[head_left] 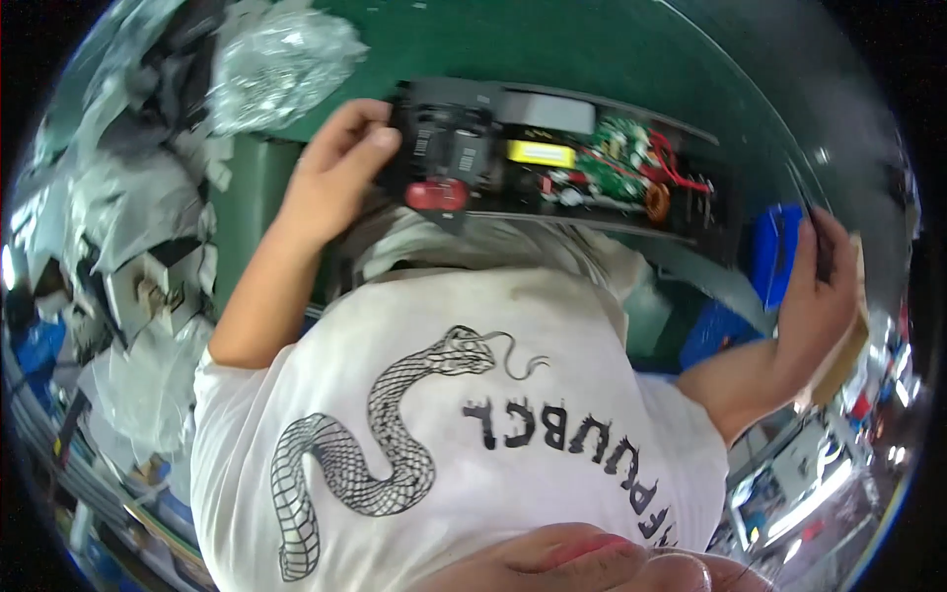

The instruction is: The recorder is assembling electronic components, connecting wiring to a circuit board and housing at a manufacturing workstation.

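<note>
A long black open casing point(725, 197) lies crosswise in front of me, its inside facing up. In it are a green circuit board point(617, 178), a yellow wrapped block point(542, 153), red wires point(681, 170), a copper ring coil point(656, 201) and a light grey block point(548, 112). A black socket panel with a red switch point(437, 194) makes up its left end. My left hand point(345, 168) is closed on that end, thumb on top. Away from the casing at the right, my right hand point(827, 271) has curled fingers beside a blue bin point(776, 259); a thin dark piece shows at its fingertips, too small to name.
A green work surface point(473, 44) extends beyond the casing. Crumpled clear plastic point(286, 74) sits at the far left, with more plastic bags point(148, 385) and an open white box point(158, 291) nearer. Behind my right hand is a brown cardboard edge point(848, 350).
</note>
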Tool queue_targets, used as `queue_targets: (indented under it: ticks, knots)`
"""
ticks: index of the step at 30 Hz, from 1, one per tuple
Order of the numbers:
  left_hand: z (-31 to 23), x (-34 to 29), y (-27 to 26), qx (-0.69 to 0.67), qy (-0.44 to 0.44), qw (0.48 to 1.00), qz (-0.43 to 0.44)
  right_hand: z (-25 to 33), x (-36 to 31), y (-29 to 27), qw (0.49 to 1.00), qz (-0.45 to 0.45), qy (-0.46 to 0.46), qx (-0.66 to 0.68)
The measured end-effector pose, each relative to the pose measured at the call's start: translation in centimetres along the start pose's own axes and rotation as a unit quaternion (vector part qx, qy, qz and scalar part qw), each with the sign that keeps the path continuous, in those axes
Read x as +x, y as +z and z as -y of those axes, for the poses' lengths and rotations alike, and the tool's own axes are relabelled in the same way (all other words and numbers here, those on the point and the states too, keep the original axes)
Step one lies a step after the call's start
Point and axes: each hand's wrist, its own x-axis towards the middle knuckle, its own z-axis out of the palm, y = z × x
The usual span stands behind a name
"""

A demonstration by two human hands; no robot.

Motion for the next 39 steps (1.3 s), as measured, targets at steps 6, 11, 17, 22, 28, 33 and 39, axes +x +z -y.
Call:
queue_targets:
  ticks: [6,11,17,22,28,33,39]
  knots:
    - [-0.5,0.8,0.6,0.037,-0.023,0.998,0.041,-3.8,0.7,5.2,0.977,0.166,0.003,-0.131]
    - [-0.7,0.9,0.2,0.01,-0.043,0.999,0.025,-5.8,0.9,6.8,0.985,0.158,-0.043,-0.053]
    - [-3.0,2.6,-7.7,0.448,0.17,0.849,-0.225,-5.2,-1.6,0.2,0.996,-0.026,0.082,0.003]
    - [-3.3,2.9,-10.9,0.495,0.116,0.824,-0.251,-15.2,2.3,-2.1,0.948,0.076,0.082,-0.297]
    - [-2.6,2.7,-8.7,0.493,0.229,0.804,-0.24,-19.0,3.6,0.9,0.946,0.26,0.034,-0.19]
    - [-2.6,-2.3,-7.0,0.429,0.353,0.791,-0.256,-15.2,4.2,2.4,0.943,0.211,-0.019,-0.257]
    - [-3.5,-5.5,-1.1,0.365,0.556,0.744,0.069,-14.6,2.6,1.8,0.968,0.138,0.068,-0.198]
